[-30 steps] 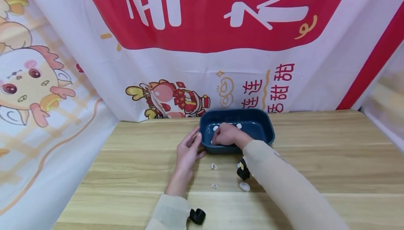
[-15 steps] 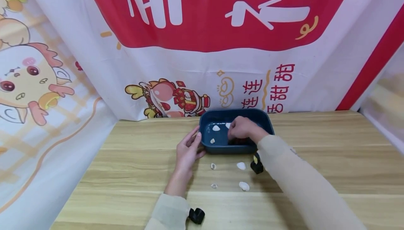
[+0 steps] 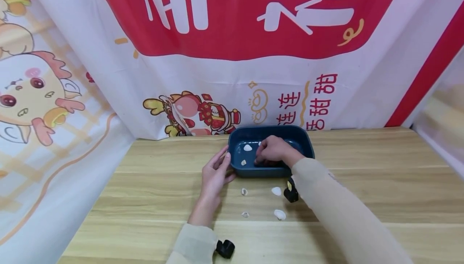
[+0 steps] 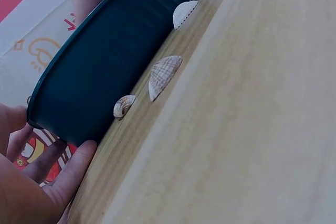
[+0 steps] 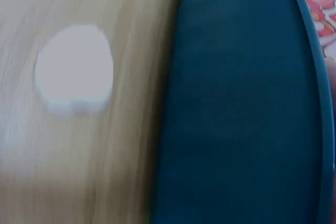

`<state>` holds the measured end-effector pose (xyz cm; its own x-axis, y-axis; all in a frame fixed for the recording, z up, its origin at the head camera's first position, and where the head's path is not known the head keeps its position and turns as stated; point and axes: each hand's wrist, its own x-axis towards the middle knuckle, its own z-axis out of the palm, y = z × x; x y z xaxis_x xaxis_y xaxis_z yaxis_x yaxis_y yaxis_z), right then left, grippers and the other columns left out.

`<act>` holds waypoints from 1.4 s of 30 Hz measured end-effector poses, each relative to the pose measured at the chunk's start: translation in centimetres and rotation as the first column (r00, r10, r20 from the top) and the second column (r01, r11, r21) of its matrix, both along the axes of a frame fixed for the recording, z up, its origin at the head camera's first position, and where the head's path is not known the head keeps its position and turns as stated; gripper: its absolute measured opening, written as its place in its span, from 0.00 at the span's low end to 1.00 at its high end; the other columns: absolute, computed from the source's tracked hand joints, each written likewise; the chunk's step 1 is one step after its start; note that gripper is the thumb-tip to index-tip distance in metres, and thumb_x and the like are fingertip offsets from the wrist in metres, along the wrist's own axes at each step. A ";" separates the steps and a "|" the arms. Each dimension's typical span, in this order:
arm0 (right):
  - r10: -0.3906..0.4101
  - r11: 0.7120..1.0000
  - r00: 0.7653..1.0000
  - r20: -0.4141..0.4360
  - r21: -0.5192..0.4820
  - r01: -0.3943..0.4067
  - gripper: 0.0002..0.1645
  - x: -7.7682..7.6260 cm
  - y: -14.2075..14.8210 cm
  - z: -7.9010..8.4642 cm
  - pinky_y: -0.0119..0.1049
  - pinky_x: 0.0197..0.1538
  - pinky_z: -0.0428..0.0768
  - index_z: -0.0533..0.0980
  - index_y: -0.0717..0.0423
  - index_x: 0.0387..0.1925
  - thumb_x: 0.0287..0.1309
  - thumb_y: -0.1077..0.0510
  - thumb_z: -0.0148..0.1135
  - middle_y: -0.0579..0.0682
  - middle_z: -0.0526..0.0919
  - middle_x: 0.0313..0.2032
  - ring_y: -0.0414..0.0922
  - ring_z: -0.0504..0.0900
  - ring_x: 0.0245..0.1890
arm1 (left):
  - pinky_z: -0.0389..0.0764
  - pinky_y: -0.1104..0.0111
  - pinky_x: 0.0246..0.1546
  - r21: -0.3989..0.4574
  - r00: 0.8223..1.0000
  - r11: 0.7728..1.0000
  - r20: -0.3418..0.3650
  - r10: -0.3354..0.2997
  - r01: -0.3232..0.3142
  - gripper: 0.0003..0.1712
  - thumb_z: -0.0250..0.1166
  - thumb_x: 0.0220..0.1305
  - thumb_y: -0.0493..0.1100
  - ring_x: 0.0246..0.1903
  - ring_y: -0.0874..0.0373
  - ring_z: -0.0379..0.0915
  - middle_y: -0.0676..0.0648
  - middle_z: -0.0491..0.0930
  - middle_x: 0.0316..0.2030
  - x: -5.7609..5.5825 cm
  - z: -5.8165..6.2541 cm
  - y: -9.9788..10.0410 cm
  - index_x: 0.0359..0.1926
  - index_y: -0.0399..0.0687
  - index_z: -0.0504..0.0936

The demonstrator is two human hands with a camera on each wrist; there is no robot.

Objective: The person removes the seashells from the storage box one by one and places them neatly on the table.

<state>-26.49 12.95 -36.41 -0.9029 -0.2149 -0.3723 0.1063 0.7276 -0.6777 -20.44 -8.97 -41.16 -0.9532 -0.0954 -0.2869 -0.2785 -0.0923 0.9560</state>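
Note:
A dark blue oblong basin stands at the back of the table. My left hand lies against its left end, the fingers fairly straight and spread along the wall in the left wrist view. My right hand reaches down inside the basin with bent fingers; I cannot tell whether a shell is between the fingertips. A white seashell and a smaller seashell lie on the basin floor to its left. Another white shell is mostly hidden behind the hand.
Two small seashells and two larger white ones, including the nearer white shell, lie on the wooden table before the basin. A printed cloth hangs right behind it. Black wrist devices sit at both cuffs.
My right hand first moved right inside the basin, uncovering the small shell near the front left, then shifted slightly back left. My left hand has stayed on the basin's end.

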 end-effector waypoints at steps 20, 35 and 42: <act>0.054 0.998 0.995 -0.090 0.044 -0.050 0.07 -0.3 -4.3 -0.7 0.41 0.55 0.82 0.89 0.52 0.40 0.64 0.53 0.78 0.49 0.90 0.41 0.46 0.83 0.44 | 0.90 0.51 0.59 0.026 1.000 0.999 -0.019 -0.022 0.022 0.21 0.64 0.80 0.57 0.63 0.47 0.83 0.45 0.79 0.71 0.0 0.1 -0.4 0.69 0.74 0.81; 0.095 0.993 0.990 -0.105 0.083 -0.087 0.05 -1.1 -4.2 -1.9 0.44 0.55 0.83 0.90 0.48 0.37 0.68 0.55 0.71 0.48 0.90 0.40 0.47 0.82 0.44 | 0.90 0.52 0.59 0.017 1.000 1.000 -0.016 -0.019 0.019 0.21 0.64 0.79 0.57 0.61 0.49 0.83 0.45 0.80 0.71 0.3 0.2 -0.1 0.69 0.74 0.82; 0.087 0.993 0.991 -0.101 0.085 -0.078 0.04 -1.5 -4.2 -2.1 0.44 0.59 0.82 0.90 0.47 0.37 0.68 0.55 0.72 0.48 0.90 0.41 0.47 0.82 0.46 | 0.90 0.52 0.58 0.016 1.000 1.000 -0.016 -0.019 0.020 0.20 0.64 0.80 0.57 0.61 0.49 0.83 0.45 0.80 0.71 0.3 0.3 -0.1 0.69 0.75 0.82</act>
